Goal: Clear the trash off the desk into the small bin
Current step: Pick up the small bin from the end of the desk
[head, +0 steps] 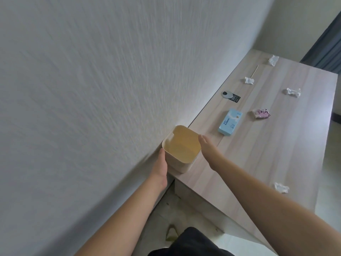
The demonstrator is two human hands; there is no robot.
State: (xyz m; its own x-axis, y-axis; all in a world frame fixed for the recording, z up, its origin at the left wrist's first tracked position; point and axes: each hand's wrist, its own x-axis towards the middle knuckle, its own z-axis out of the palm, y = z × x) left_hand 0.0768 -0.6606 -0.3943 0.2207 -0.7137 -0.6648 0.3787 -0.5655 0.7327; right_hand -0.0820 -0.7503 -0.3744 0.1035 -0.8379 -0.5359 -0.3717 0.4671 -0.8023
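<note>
A small cream bin (180,164), open at the top and with nothing inside, stands on the near corner of the wooden desk (258,154) against the wall. My left hand (162,163) lies flat against its left side. My right hand (207,147) presses its right side with straight fingers. Trash lies scattered over the desk: crumpled white tissues at the far end (273,60), (249,80), (292,92), one tissue near the front edge (281,187), a pink crumpled wrapper (261,113), a thin wooden stick (255,71) and a light blue box (230,122).
A round silver cable grommet (227,94) and a black tag (236,98) lie near the wall edge of the desk. The white wall (92,89) runs along the left. A dark curtain (326,50) hangs beyond the desk's far end.
</note>
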